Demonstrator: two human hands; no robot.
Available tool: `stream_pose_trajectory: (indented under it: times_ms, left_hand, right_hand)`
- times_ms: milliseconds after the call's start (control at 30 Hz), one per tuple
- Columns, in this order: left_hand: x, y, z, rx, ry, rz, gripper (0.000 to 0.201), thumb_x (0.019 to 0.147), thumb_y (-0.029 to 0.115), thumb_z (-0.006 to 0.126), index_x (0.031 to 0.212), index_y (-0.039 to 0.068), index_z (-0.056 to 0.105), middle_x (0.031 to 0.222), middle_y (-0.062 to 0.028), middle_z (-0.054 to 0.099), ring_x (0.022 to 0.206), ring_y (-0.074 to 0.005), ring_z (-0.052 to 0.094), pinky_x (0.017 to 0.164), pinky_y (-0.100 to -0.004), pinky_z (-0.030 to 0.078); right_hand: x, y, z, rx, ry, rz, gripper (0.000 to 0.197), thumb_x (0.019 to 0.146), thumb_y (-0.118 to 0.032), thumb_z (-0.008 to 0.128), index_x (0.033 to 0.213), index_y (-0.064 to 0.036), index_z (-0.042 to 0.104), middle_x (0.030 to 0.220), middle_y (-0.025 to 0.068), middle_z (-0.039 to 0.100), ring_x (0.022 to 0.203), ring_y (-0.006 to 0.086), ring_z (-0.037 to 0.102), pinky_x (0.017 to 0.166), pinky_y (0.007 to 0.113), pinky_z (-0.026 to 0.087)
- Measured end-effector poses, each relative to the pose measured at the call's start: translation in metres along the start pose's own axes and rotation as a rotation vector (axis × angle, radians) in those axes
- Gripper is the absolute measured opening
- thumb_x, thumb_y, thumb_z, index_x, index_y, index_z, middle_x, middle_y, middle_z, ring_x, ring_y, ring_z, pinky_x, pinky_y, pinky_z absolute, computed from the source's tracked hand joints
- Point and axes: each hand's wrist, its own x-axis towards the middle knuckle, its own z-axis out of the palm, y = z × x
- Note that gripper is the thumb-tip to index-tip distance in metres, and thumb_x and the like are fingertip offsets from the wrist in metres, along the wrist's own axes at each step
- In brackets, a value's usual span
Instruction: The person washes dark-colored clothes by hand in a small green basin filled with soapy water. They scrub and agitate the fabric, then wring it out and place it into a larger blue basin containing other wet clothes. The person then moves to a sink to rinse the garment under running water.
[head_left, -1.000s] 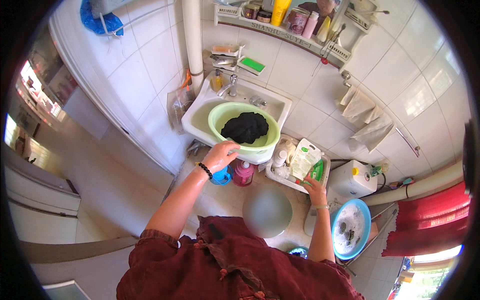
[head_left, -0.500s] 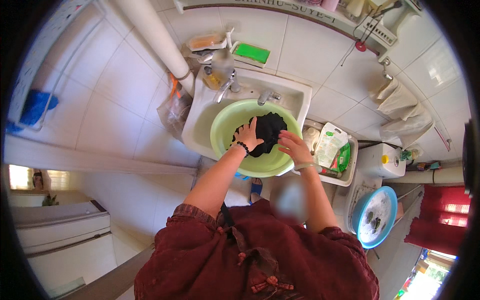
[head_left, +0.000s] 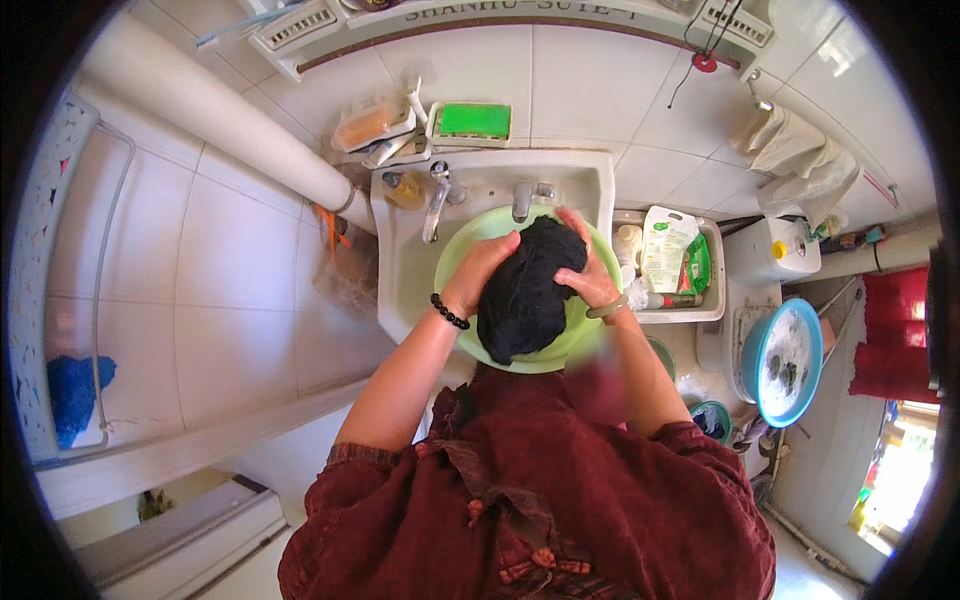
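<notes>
A bunched black cloth is raised in both hands over a light green basin set in the white sink. On the cloth's left side, my left hand, with a dark bead bracelet at the wrist, presses with its palm and fingers. My right hand, a pale bangle at its wrist, grips the right side, with the thumb across the front and the fingers behind. The cloth hides most of the basin's inside. Just behind the basin are two taps, a tall one and a short one.
A green soap dish and a yellowish bottle stand by the sink's back edge. To the right is a white tray with packets and bottles. Farther right sits a blue basin of sudsy water. A thick white pipe runs along the left.
Both hands have gone from lying spread on the cloth to clasping its sides. The cloth is gathered into a taller bundle and lifted toward me. The view has shifted.
</notes>
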Motion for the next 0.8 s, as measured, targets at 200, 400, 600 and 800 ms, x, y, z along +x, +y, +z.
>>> stream_pose_trajectory:
  times_ms: [200, 400, 600, 800]
  left_hand:
    - [0.003, 0.006, -0.022, -0.268, 0.062, -0.013, 0.046, 0.090, 0.039, 0.044, 0.107, -0.002, 0.056, 0.096, -0.0065, 0.061, 0.085, -0.0122, 0.057, 0.077, -0.0253, 0.045]
    - [0.010, 0.007, -0.054, 0.167, 0.000, 0.291, 0.053, 0.087, 0.034, 0.053, 0.126, 0.003, 0.038, 0.116, -0.0084, 0.050, 0.106, -0.0154, 0.047, 0.092, -0.0278, 0.036]
    - [-0.002, 0.018, -0.043, 0.307, 0.204, 0.292, 0.035, 0.087, 0.025, 0.054, 0.107, -0.003, 0.052, 0.099, -0.0054, 0.058, 0.091, -0.0124, 0.052, 0.082, -0.0256, 0.040]
    - [-0.011, 0.039, -0.028, 0.501, 0.397, 0.433, 0.026, 0.088, 0.023, 0.053, 0.083, -0.003, 0.057, 0.067, 0.0010, 0.050, 0.063, -0.0064, 0.042, 0.058, -0.0231, 0.036]
  right_hand:
    - [0.009, -0.037, 0.054, 0.035, 0.467, 0.216, 0.039, 0.081, -0.029, 0.061, 0.102, 0.0038, 0.057, 0.089, 0.0062, 0.062, 0.081, 0.0149, 0.056, 0.075, 0.027, 0.044]
    - [0.011, -0.050, 0.060, -0.148, 0.458, 0.279, 0.041, 0.082, -0.029, 0.059, 0.106, 0.0036, 0.055, 0.092, 0.0084, 0.061, 0.083, 0.0151, 0.056, 0.077, 0.026, 0.044]
    - [0.007, -0.068, 0.073, 0.488, 0.234, 0.362, 0.046, 0.083, -0.027, 0.058, 0.116, 0.0040, 0.049, 0.105, 0.0094, 0.057, 0.093, 0.0146, 0.053, 0.083, 0.026, 0.041]
    - [0.011, -0.061, 0.028, 0.004, 0.050, 0.270, 0.039, 0.080, -0.024, 0.062, 0.108, 0.0026, 0.056, 0.094, 0.0069, 0.061, 0.088, 0.0125, 0.054, 0.081, 0.025, 0.042]
